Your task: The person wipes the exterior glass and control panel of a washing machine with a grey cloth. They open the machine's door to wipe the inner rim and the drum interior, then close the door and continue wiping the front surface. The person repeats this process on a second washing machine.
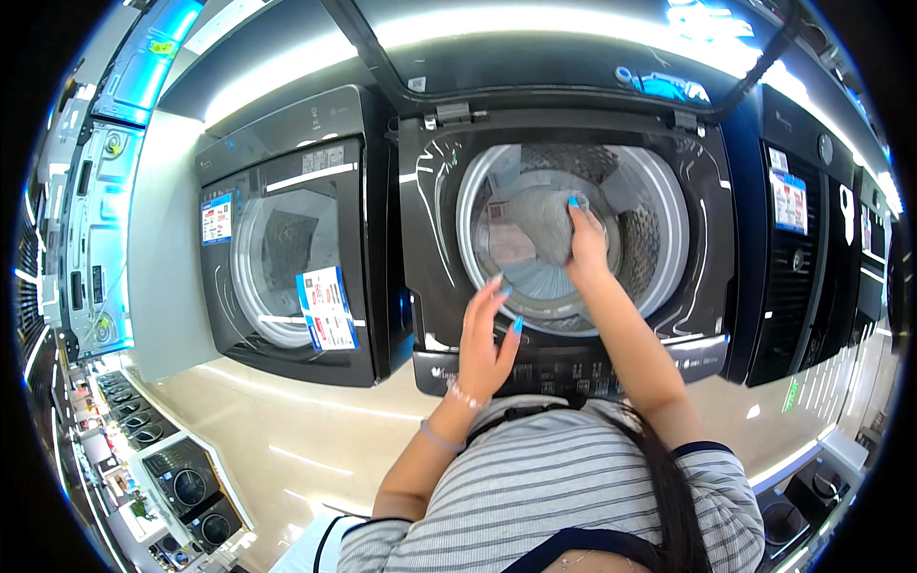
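A top-loading washing machine (423,251) stands in front of me with its lid raised. My right hand (589,240) grips a grey cloth (548,222) over the opening of its steel drum (641,240), thumb on top. Nearer the front rim, on the left, my left hand (487,340) is held with its fingers spread and nothing in them. Printed papers (510,240) and a ribbed, pale disc (546,281) show in the drum below the cloth. The underside of the cloth is hidden.
Another top-loading washer (286,161), lid down, stands on the left with price labels (328,308) on it. To the right is a dark appliance (795,286), also labelled. The raised lid's frame (372,50) rises behind the drum. Front-loading machines (188,487) stand at the lower left.
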